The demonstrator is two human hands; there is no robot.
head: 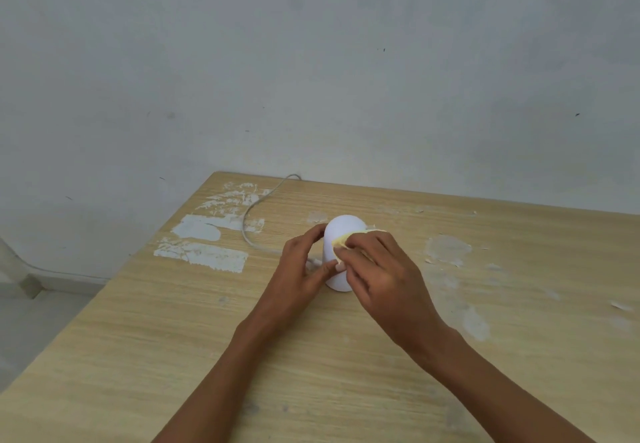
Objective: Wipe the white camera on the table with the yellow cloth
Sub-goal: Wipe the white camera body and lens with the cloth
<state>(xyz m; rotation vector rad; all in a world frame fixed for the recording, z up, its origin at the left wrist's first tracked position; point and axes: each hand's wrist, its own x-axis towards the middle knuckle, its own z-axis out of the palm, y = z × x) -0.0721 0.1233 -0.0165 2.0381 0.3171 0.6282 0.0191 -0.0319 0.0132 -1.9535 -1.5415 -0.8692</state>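
Note:
A white, dome-topped camera stands upright near the middle of the wooden table. My left hand grips its left side, thumb in front and fingers curled behind. My right hand presses a small yellow cloth against the camera's upper right side. Only the cloth's edges show past my fingers. The camera's lower right part is hidden behind my right hand.
A thin grey cable runs from the camera's left side across the table and over the far edge. White scraped patches mark the tabletop at left and right. A grey wall stands right behind the table.

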